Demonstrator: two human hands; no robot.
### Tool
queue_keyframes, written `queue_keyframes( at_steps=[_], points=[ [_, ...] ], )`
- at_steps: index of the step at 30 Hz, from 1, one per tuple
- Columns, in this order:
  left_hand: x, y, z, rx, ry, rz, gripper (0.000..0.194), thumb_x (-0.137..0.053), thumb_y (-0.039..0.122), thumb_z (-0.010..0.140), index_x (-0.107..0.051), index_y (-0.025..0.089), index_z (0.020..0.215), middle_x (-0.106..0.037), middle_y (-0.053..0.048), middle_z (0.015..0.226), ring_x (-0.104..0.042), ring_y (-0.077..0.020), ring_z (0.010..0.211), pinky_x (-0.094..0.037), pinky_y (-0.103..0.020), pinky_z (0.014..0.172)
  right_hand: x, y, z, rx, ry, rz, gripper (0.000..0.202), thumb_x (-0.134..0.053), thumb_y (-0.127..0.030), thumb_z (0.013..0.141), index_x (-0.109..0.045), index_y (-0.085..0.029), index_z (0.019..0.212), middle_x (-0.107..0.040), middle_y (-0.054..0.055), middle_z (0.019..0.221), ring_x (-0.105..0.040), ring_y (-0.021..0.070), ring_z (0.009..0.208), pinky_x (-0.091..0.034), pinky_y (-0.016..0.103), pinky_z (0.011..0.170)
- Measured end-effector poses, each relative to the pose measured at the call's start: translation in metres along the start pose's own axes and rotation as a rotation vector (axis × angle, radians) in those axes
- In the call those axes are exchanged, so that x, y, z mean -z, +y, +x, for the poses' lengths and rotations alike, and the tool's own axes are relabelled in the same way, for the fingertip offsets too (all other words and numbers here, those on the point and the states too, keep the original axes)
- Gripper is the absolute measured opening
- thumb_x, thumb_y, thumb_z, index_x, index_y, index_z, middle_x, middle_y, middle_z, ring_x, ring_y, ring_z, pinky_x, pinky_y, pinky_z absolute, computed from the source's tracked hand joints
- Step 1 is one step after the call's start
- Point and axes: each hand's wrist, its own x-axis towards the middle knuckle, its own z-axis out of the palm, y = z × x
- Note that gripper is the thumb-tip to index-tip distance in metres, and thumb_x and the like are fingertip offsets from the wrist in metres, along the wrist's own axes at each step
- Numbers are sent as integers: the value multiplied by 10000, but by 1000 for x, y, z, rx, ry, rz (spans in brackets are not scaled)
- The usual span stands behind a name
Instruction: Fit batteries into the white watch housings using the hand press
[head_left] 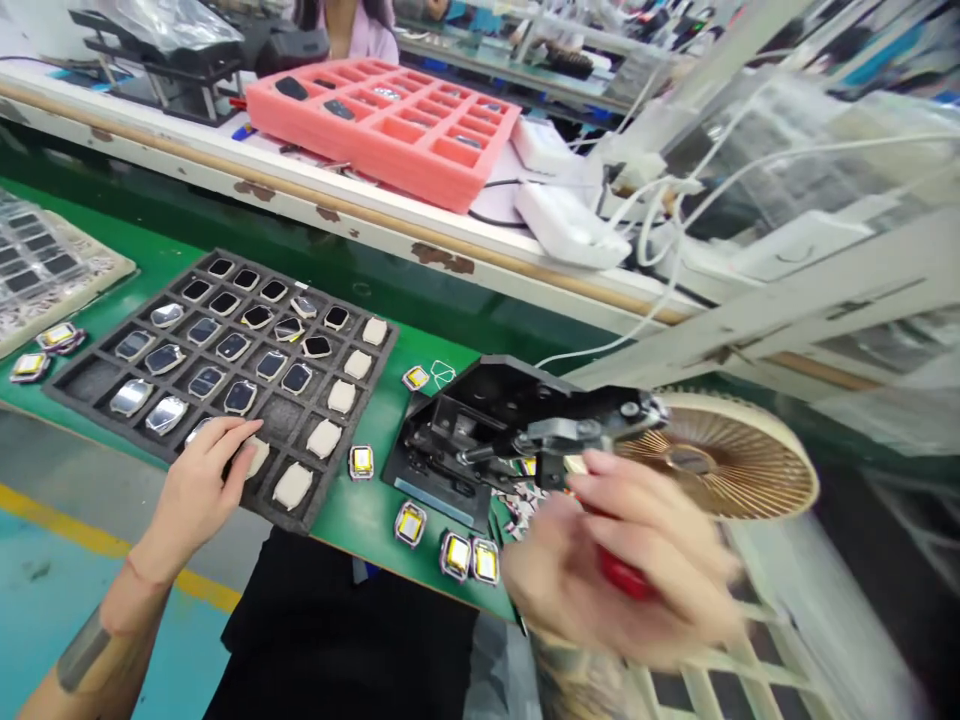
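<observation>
My left hand [206,475] is over the front of a dark foam tray [315,520], thumb and fingers closed around a cream-backed watch case [259,457], partly hidden by the thumb. Dark-screened watch cases [240,396] fill many compartments, and cream-backed ones [293,485] lie in the right column. On the right, my right hand [630,560], blurred, is wrapped around the red handle [624,575] of a black lever press [480,430]. What sits inside the press is hidden. Open watch cases with yellow-edged insides [410,523] lie in front of it.
A beige round fan [720,455] stands right of the press. Beyond the green table [412,345] runs a white shelf carrying a pink foam tray [390,140] and white cables [667,215]. A person [352,30] is behind it. Another tray [37,250] lies far left.
</observation>
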Motion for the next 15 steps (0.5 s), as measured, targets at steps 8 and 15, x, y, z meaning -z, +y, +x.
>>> queue_keyframes(
  at_steps=[8,15],
  points=[
    [-17,17,105,-293,-209,267,345,-481,281,1134,-768,206,1312,-779,-111,1330,-731,-312,1205,-586,-458,1055,-2,-13,-30,-5,-36,-15,667,-774,-98,861,-561,-272,1468,-650,113,1341,-681,397,1310,-594,742,1094],
    [-46,14,185,-334,-333,502,264,-582,262,1064,-829,186,1114,-787,-169,1126,-691,-369,1189,-593,-467,965,69,-18,-106,-287,-67,-221,716,-848,-49,827,-651,-216,1495,-645,161,1379,-714,348,1173,-618,626,1029]
  ],
)
